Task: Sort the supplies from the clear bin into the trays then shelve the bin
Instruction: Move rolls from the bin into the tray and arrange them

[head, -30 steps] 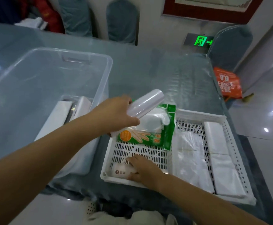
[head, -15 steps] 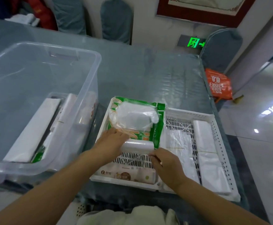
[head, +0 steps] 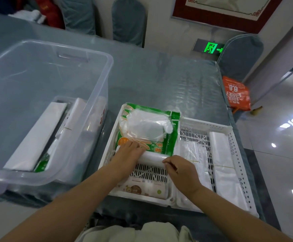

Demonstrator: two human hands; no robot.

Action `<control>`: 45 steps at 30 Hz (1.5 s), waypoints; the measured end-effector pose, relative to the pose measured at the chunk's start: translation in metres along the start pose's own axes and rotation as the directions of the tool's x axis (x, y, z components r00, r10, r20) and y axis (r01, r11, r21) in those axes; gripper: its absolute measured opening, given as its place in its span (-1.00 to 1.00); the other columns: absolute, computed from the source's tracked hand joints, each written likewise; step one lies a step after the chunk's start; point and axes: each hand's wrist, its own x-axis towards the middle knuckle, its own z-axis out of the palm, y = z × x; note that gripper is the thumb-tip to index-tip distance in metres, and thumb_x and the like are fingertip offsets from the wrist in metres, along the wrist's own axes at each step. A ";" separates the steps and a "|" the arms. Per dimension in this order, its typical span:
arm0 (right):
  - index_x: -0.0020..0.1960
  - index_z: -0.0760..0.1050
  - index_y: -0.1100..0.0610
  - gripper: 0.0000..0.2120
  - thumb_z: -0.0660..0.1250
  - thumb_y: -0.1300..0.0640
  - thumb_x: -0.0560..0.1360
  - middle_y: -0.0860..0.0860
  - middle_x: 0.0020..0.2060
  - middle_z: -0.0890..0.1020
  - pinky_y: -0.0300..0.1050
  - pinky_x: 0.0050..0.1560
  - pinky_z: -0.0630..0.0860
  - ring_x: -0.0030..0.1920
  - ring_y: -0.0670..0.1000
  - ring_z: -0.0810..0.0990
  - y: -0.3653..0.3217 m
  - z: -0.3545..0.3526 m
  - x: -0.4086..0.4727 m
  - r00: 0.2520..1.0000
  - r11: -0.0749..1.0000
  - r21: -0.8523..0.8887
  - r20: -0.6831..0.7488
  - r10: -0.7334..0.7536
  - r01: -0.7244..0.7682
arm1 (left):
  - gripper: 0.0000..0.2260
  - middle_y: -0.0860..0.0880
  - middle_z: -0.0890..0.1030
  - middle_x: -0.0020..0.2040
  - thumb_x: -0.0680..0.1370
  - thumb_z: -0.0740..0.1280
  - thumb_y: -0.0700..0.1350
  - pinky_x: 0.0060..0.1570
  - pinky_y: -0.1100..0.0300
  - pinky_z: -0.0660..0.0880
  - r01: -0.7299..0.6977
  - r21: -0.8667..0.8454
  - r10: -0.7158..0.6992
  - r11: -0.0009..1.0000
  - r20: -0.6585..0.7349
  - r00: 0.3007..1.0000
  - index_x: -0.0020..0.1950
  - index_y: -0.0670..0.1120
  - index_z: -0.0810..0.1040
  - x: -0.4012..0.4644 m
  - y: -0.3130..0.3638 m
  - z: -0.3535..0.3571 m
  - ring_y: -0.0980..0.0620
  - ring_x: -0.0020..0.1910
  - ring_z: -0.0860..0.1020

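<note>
A white roll of plastic bags [head: 152,158] lies across the left white slotted tray [head: 111,137], just in front of a green glove packet [head: 147,130]. My left hand [head: 126,154] grips the roll's left end and my right hand [head: 179,167] pinches its right end. A small tissue pack [head: 142,188] lies at the tray's near edge. The clear bin [head: 97,84] stands to the left and holds white flat packs [head: 37,137] and a roll. The right tray [head: 236,154] holds folded white bags [head: 220,154].
The trays and bin stand on a table with a blue-grey cloth under clear plastic [head: 159,75]. Covered chairs [head: 128,20] line the far side. An orange bag [head: 236,94] hangs off the table's right corner, beyond which is shiny floor.
My left hand carried the roll from above the green packet down into the left tray. My right hand left the tissue pack and took the roll's right end.
</note>
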 end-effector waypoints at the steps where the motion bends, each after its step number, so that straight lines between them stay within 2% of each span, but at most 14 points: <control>1: -0.06 0.60 0.19 -0.93 0.37 0.27 0.46 0.09 -0.18 0.65 -0.29 -0.12 0.51 -0.19 -0.04 0.58 -0.001 -0.001 0.002 1.000 1.000 -0.002 0.000 -0.011 0.011 | -0.51 -0.05 0.44 0.28 0.41 0.38 -0.16 0.27 0.05 0.28 0.026 0.005 -0.026 1.000 -0.002 1.000 0.31 0.01 0.37 0.001 0.004 -0.007 -0.05 0.24 0.34; 4: -0.06 0.60 0.19 -0.92 0.38 0.27 0.45 0.08 -0.18 0.65 -0.32 -0.15 0.50 -0.19 -0.08 0.55 -0.005 -0.008 0.014 0.999 0.999 -0.009 -0.020 -0.041 0.041 | -0.52 -0.04 0.44 0.29 0.43 0.37 -0.20 0.27 0.04 0.29 0.042 0.032 -0.040 0.999 -0.045 0.998 0.33 -0.01 0.36 0.002 0.022 -0.039 -0.05 0.27 0.34; 10: -0.10 0.60 0.18 -0.91 0.39 0.32 0.43 0.04 -0.24 0.66 -0.21 -0.23 0.54 -0.27 -0.05 0.57 -0.029 -0.026 0.055 0.986 0.992 0.025 -0.107 -0.124 0.127 | -0.58 -0.05 0.61 0.07 0.33 0.47 -0.19 0.03 0.03 0.49 -0.119 0.126 0.153 0.985 -0.307 0.939 0.18 -0.07 0.55 -0.022 0.024 -0.156 -0.07 0.07 0.53; 15: -0.07 0.60 0.17 -0.90 0.35 0.30 0.47 0.00 -0.20 0.66 -0.38 -0.16 0.48 -0.22 -0.11 0.57 -0.078 -0.027 0.102 0.952 0.963 0.045 -0.170 -0.254 0.266 | -0.67 -0.05 0.55 0.19 0.49 0.32 -0.17 0.15 0.07 0.37 0.109 0.085 -0.072 0.990 -0.354 0.932 0.25 -0.02 0.50 -0.033 -0.046 -0.230 -0.07 0.19 0.43; 18: -0.09 0.60 0.19 -0.92 0.34 0.29 0.47 0.02 -0.23 0.65 -0.32 -0.19 0.49 -0.26 -0.09 0.56 -0.109 -0.016 0.128 0.929 0.945 0.074 -0.219 -0.297 0.319 | -0.71 -0.05 0.54 0.23 0.51 0.29 -0.19 0.21 0.01 0.35 0.278 -0.017 -0.267 0.960 -0.346 0.900 0.22 -0.01 0.52 -0.034 -0.106 -0.240 -0.10 0.23 0.43; 20: -0.08 0.61 0.20 -0.92 0.34 0.29 0.47 0.00 -0.22 0.64 -0.35 -0.15 0.47 -0.24 -0.13 0.54 -0.127 -0.007 0.141 0.925 0.941 0.095 -0.240 -0.296 0.326 | -0.72 -0.08 0.55 0.20 0.51 0.27 -0.22 0.19 0.04 0.35 0.381 -0.071 -0.386 0.922 -0.260 0.885 0.20 -0.03 0.53 -0.031 -0.147 -0.233 -0.12 0.21 0.46; 22: -0.09 0.61 0.20 -0.92 0.34 0.29 0.47 0.00 -0.22 0.64 -0.32 -0.14 0.49 -0.23 -0.13 0.54 -0.142 0.002 0.151 0.923 0.938 0.106 -0.243 -0.297 0.330 | -0.71 -0.10 0.54 0.20 0.51 0.26 -0.21 0.15 0.10 0.35 0.458 -0.009 -0.457 0.889 -0.076 0.886 0.22 -0.04 0.52 -0.029 -0.183 -0.217 -0.12 0.19 0.47; 26: -0.10 0.60 0.18 -0.92 0.33 0.28 0.48 0.02 -0.27 0.65 -0.37 -0.19 0.49 -0.27 -0.11 0.56 -0.169 0.018 0.168 0.919 0.935 0.110 -0.255 -0.302 0.338 | -0.74 -0.09 0.58 0.15 0.52 0.27 -0.11 -0.05 0.23 0.36 0.451 0.121 -0.463 0.884 0.347 0.816 0.18 -0.11 0.54 -0.025 -0.227 -0.180 -0.04 0.11 0.52; 28: -0.09 0.60 0.16 -0.91 0.32 0.25 0.48 0.01 -0.28 0.64 -0.39 -0.21 0.48 -0.28 -0.13 0.55 -0.182 0.025 0.177 0.919 0.938 0.121 -0.274 -0.284 0.326 | -0.71 -0.12 0.57 0.14 0.53 0.26 -0.04 -0.03 0.22 0.38 0.476 0.094 -0.463 0.874 0.458 0.759 0.17 -0.18 0.53 -0.021 -0.242 -0.161 -0.05 0.09 0.51; 32: -0.08 0.60 0.15 -0.90 0.31 0.24 0.49 0.00 -0.26 0.64 -0.37 -0.19 0.50 -0.26 -0.13 0.56 -0.201 0.036 0.195 0.916 0.946 0.115 -0.310 -0.256 0.303 | -0.79 -0.04 0.49 -0.19 0.52 0.26 0.01 -0.14 0.24 0.35 0.562 -0.064 -0.468 0.824 0.482 0.741 -0.10 -0.14 0.50 -0.011 -0.259 -0.134 0.03 -0.17 0.43; 35: -0.09 0.60 0.18 -0.91 0.32 0.27 0.49 0.02 -0.25 0.65 -0.26 -0.19 0.54 -0.26 -0.09 0.57 -0.207 0.044 0.204 0.919 0.959 0.073 -0.314 -0.238 0.274 | -0.72 0.02 0.46 -0.39 0.48 0.28 0.06 -0.29 0.29 0.44 0.613 -0.174 -0.463 0.771 0.507 0.727 -0.32 -0.11 0.41 -0.005 -0.267 -0.118 0.07 -0.36 0.48; 38: -0.11 0.59 0.20 -0.92 0.32 0.29 0.48 0.02 -0.26 0.63 -0.18 -0.20 0.54 -0.25 -0.06 0.56 -0.209 0.052 0.207 0.926 0.970 0.043 -0.311 -0.213 0.238 | -0.78 0.01 0.59 -0.30 0.41 0.39 0.12 -0.49 0.28 0.50 0.660 -0.379 -0.421 0.648 0.544 0.726 -0.24 0.01 0.47 -0.004 -0.269 -0.103 0.08 -0.36 0.59; 41: -0.12 0.60 0.20 -0.93 0.33 0.28 0.47 0.00 -0.27 0.59 -0.23 -0.23 0.48 -0.28 -0.06 0.51 -0.210 0.058 0.208 0.931 0.977 0.001 -0.304 -0.201 0.211 | -0.78 -0.01 0.63 -0.28 0.38 0.45 0.08 -0.49 0.27 0.52 0.692 -0.488 -0.427 0.532 0.552 0.717 -0.20 -0.02 0.50 -0.002 -0.269 -0.101 0.09 -0.36 0.63; 45: -0.09 0.62 0.21 -0.92 0.35 0.26 0.47 -0.02 -0.24 0.51 -0.32 -0.26 0.43 -0.32 -0.08 0.46 -0.208 0.061 0.205 0.939 0.981 -0.031 -0.287 -0.190 0.189 | -0.75 -0.07 0.60 -0.29 0.41 0.44 -0.01 -0.52 0.22 0.52 0.797 -0.482 -0.517 0.364 0.607 0.603 -0.18 -0.13 0.44 0.002 -0.279 -0.115 0.03 -0.38 0.61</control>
